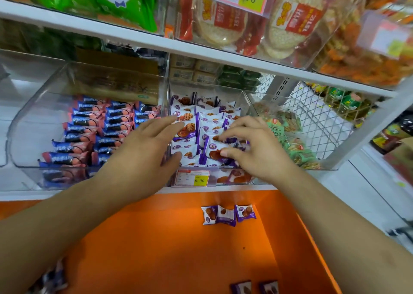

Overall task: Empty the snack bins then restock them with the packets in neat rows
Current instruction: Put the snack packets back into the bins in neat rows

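My right hand [252,146] pinches a purple packet [218,152] at the front of the middle bin [245,101]; my left hand [154,146], fingers spread, rests just left, touching the rows running front to back

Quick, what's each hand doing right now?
Left hand: open, fingers straight, resting on the purple-and-white packets in the middle bin.
Right hand: fingers curled, pinching one purple-and-white packet.
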The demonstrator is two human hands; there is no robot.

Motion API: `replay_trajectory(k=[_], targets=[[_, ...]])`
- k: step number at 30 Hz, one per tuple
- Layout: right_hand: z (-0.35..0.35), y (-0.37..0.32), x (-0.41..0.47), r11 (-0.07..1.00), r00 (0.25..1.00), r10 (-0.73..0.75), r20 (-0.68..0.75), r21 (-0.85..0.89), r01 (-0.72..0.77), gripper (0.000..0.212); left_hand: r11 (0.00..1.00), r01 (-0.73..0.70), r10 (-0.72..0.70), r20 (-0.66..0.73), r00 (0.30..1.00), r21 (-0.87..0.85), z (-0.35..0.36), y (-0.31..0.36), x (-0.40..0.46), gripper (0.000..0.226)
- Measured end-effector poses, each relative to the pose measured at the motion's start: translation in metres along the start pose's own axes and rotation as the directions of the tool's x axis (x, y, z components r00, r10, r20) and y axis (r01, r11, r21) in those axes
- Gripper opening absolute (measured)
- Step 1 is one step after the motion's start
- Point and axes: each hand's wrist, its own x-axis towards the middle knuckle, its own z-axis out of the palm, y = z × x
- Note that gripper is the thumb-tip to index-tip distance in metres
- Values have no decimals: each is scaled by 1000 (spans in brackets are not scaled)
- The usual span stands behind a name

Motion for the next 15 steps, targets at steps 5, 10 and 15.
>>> replay_trajectory(k=[5, 10, 15], targets=[[-28, -15, -41, 899, 916, -15, 401, 407, -164, 9, 970, -198, 215, 120, 969, -139, 15, 36, -28, 36], [54, 46, -95, 957, 661, 173, 730, 35, -290, 30, 975, -206, 217, 557, 801, -84, 94, 36, -69, 33], [135, 132, -123, 942, 592, 324, 738, -193, -276, 77, 998, -39, 63, 650, 757, -52, 208, 18, -65, 64]])
